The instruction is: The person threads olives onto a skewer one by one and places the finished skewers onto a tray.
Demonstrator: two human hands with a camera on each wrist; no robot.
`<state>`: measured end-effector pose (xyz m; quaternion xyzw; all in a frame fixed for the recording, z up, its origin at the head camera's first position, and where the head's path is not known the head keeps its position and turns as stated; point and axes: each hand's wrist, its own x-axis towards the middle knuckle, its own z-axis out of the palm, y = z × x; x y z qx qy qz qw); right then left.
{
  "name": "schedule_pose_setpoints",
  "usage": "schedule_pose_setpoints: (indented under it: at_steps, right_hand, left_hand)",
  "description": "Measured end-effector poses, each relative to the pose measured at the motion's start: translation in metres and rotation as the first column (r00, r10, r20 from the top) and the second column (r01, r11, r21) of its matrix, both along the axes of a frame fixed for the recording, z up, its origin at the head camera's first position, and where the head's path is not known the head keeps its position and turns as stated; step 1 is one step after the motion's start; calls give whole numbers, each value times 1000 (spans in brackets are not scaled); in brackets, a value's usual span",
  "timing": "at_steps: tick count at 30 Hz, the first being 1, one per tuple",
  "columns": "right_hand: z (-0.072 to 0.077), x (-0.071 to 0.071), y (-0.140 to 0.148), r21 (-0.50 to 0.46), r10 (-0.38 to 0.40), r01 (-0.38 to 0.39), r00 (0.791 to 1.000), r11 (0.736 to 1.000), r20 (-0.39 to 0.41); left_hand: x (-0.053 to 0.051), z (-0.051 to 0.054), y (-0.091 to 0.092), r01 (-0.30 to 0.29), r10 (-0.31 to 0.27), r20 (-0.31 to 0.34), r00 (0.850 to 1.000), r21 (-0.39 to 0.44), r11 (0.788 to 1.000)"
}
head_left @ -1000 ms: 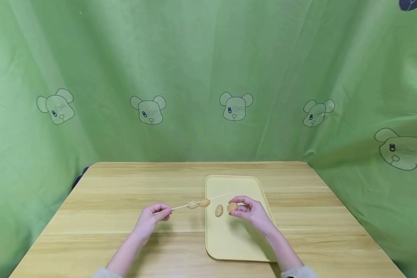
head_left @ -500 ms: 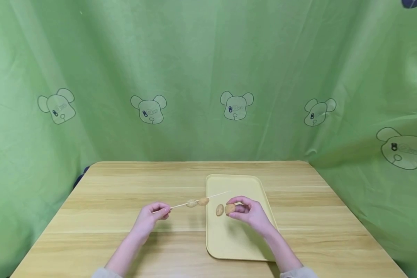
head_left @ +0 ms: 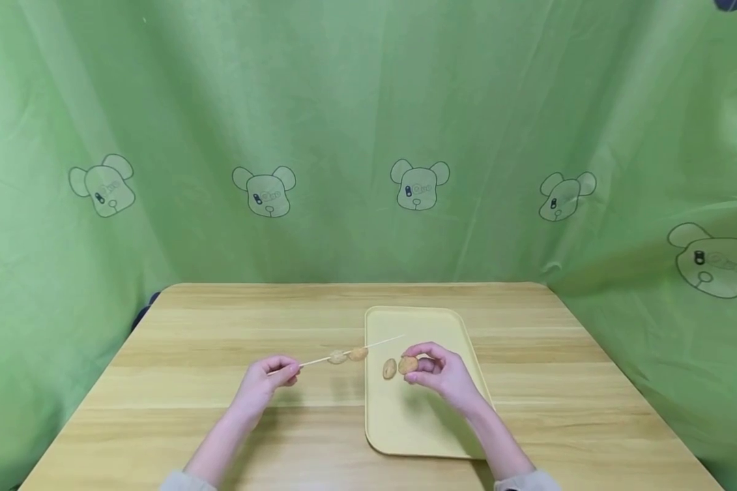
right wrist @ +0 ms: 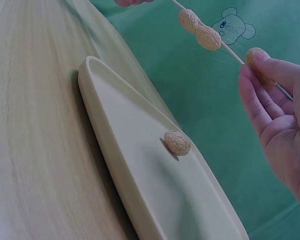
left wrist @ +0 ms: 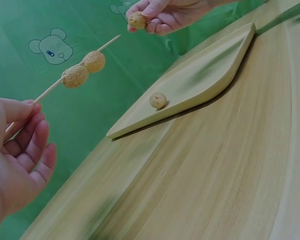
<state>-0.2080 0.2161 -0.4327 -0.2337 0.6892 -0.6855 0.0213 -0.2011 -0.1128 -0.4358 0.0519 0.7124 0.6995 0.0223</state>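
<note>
My left hand (head_left: 261, 389) pinches the near end of a thin wooden skewer (head_left: 313, 362), which slants up to the right. Two wrinkled tan balls (left wrist: 75, 76) sit side by side around its middle, with the pointed tip bare beyond them. In my right hand (head_left: 452, 379), between thumb and fingers, is another tan ball (head_left: 407, 365), held above the tray. The skewer tip appears close to this ball in the right wrist view; whether they touch I cannot tell. One more ball (right wrist: 177, 143) lies on the pale yellow tray (head_left: 417, 447).
The tray rests on a light wood table (head_left: 178, 327), right of its middle. Behind and at both sides hangs a green curtain (head_left: 344, 102) printed with bear heads. Something dark (head_left: 141, 315) shows past the table's left edge.
My right hand with its ball has shifted slightly left from a second ago. The skewer, still in my left hand, has moved a little left too.
</note>
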Motion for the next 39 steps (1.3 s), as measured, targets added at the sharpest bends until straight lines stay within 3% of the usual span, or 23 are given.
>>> schedule_pose_setpoints:
  at_steps: [6, 11, 21, 26, 32, 39]
  right_hand:
    - [-1, -3, 0, -25, 47, -48, 997, 999, -55]
    - [-3, -4, 2, -8, 2, -3, 995, 1000, -99]
    - [-4, -4, 11, -98, -98, 95, 995, 991, -26]
    - [-2, -4, 15, -129, -103, 100, 995, 987, -18]
    - [1, -2, 17, -118, -114, 111, 993, 987, -12]
    - [1, -3, 18, -89, -161, 160, 987, 983, -4]
  left_hand:
    - [-2, 1, 1, 1, -2, -9, 1000, -16, 1000]
    - [-1, 1, 0, 11, -11, -12, 1000, -17, 1000]
    - [0, -6, -2, 73, -74, -39, 997, -14, 997]
    - [0, -7, -2, 108, -109, -53, 993, -13, 994]
    - [2, -7, -4, 157, -157, -93, 983, -6, 988]
    - [4, -5, -5, 175, -176, -93, 980, -13, 984]
